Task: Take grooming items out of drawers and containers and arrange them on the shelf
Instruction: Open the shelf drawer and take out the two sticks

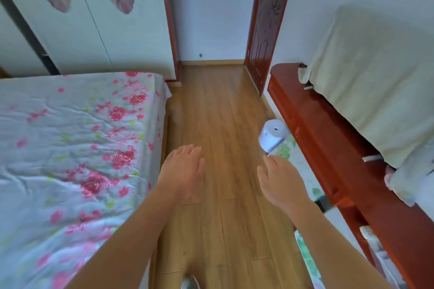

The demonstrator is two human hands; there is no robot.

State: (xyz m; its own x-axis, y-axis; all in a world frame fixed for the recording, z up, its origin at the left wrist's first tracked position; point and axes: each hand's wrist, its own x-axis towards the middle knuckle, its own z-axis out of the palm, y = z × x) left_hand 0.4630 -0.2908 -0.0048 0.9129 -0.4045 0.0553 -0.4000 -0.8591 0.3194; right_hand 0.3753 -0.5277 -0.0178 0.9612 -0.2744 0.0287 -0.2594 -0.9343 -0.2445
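Note:
My left hand [182, 171] and my right hand [280, 180] are stretched out in front of me above the wooden floor, palms down, fingers loosely apart, holding nothing. A long red-brown cabinet [328, 138] with drawer fronts runs along the right wall, to the right of my right hand. No grooming item can be made out. A small dark object [308, 88] and a pale flat one [372, 158] lie on the cabinet top, too small to identify.
A bed with a floral sheet [70, 148] fills the left side. A cream cloth [375, 82] covers something bulky on the cabinet. A white cylindrical container [273, 135] stands on the floor beside the cabinet. A red-brown door [265, 30] is open ahead; a white wardrobe [94, 19] stands behind the bed.

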